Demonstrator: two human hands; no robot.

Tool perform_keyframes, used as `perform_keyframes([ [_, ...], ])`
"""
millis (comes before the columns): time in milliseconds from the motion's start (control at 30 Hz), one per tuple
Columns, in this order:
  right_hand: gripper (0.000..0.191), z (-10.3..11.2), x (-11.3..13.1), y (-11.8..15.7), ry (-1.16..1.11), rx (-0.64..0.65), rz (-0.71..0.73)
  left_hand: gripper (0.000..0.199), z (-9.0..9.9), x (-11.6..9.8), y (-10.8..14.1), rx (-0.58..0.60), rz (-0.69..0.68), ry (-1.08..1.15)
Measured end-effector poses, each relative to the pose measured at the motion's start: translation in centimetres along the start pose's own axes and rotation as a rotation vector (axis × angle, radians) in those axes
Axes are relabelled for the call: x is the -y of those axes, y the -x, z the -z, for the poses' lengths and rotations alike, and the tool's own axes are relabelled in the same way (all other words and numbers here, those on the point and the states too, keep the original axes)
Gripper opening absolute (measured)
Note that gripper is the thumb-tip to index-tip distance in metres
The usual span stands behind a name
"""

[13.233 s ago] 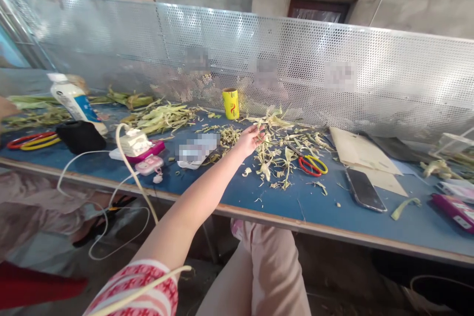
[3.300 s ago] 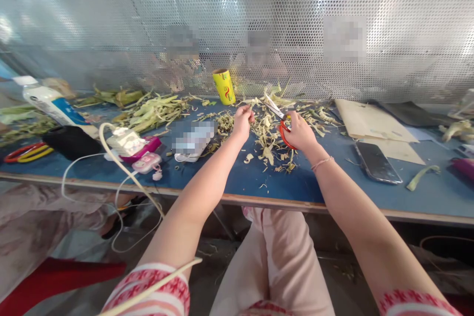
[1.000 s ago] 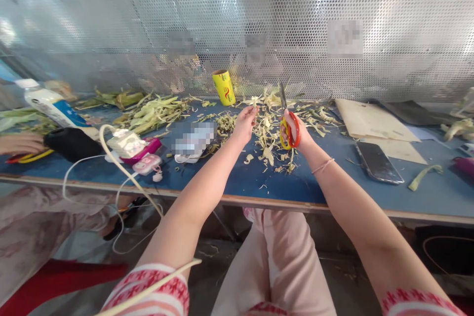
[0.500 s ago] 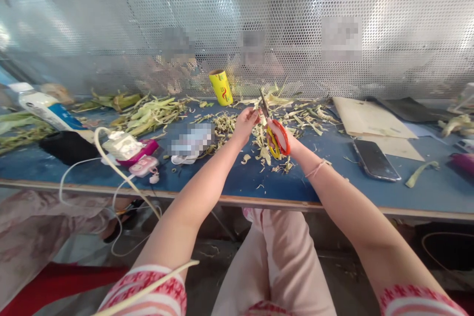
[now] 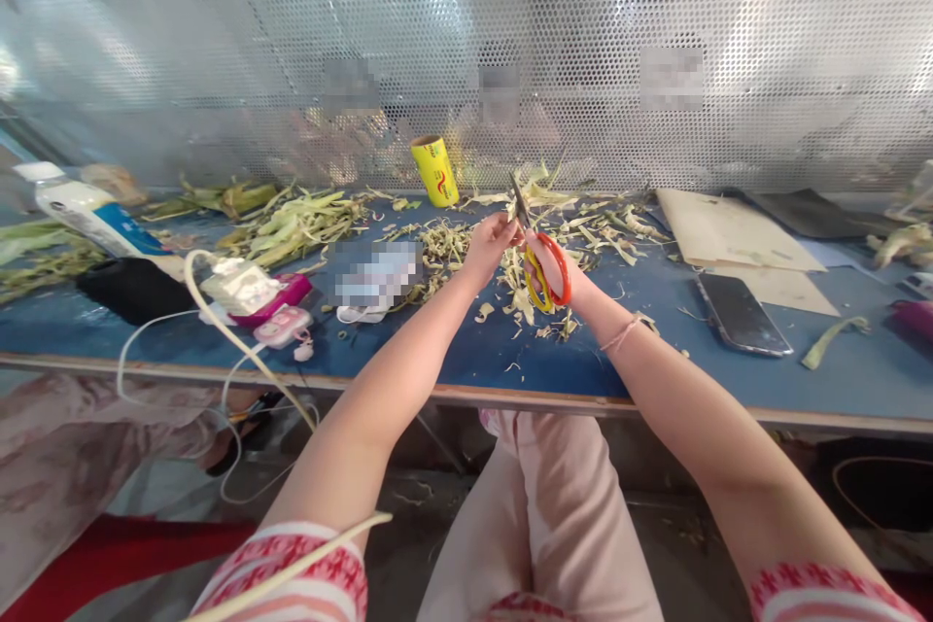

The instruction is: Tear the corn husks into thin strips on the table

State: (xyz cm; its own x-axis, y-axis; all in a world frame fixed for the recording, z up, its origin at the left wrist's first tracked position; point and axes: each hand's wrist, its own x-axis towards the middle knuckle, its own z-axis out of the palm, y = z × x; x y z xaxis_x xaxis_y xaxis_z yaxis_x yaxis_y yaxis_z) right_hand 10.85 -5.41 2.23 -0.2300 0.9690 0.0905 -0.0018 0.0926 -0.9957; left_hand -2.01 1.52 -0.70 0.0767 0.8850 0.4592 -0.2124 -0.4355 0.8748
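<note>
"Starting from your left, what do you have hold of?"

"Past the heap of pale green leaves (image 5: 302, 224) and the yellow roll (image 5: 435, 172), my left hand (image 5: 494, 241) has its thumb closed against the fingers in a pinch on a small pale piece (image 5: 512, 211), held over the counter (image 5: 554, 369) among the scraps (image 5: 520, 302). Just right of it, my right hand (image 5: 548, 262) is wrapped around the scissors (image 5: 565, 269), at their red and yellow handles. How far apart the blades stand, I cannot tell."

"How would you make a clean cut there?"

"I'd want the left grip firm and well back, with only the part to be cut standing clear of my fingertips. From the right, I'd bring the blades squarely across it and squeeze smoothly, without twisting. The blades are right beside those fingertips, so nicking myself seems the main risk."

"And which way does everything point?"

"The piece seems to stick up and away from my left fingertips, though its long axis is too small to read surely. The scissors' long axis runs from the handles, nearer me, to the tips, which point up toward the perforated panel (image 5: 569, 19), leaning slightly left."
</note>
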Motion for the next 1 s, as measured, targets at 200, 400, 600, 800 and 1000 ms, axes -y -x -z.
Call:
perform_keyframes([
  [200, 0.053, 0.7, -0.7, -0.4, 0.120, -0.017, 0.126, 0.019, -0.4, -0.6, 0.2, -0.038, 0.051, 0.050],
  [400, 0.054, 0.6, -0.5, -0.1, 0.183, -0.013, 0.165, 0.019, -0.5, -1.0, 0.4, -0.068, 0.062, 0.113],
  [600, 0.048, 0.0, 0.0, 0.2, 0.089, -0.034, 0.064, 0.017, -0.1, -1.1, 0.3, -0.090, 0.078, 0.220],
  [800, 0.047, -0.2, -0.4, -0.2, -0.118, 0.046, -0.013, 0.010, -0.1, -1.6, 0.4, -0.107, 0.114, 0.267],
  [1000, 0.048, 0.3, 0.1, -0.3, -0.087, 0.007, 0.087, 0.012, 0.0, -1.3, 0.3, -0.149, 0.143, 0.262],
])
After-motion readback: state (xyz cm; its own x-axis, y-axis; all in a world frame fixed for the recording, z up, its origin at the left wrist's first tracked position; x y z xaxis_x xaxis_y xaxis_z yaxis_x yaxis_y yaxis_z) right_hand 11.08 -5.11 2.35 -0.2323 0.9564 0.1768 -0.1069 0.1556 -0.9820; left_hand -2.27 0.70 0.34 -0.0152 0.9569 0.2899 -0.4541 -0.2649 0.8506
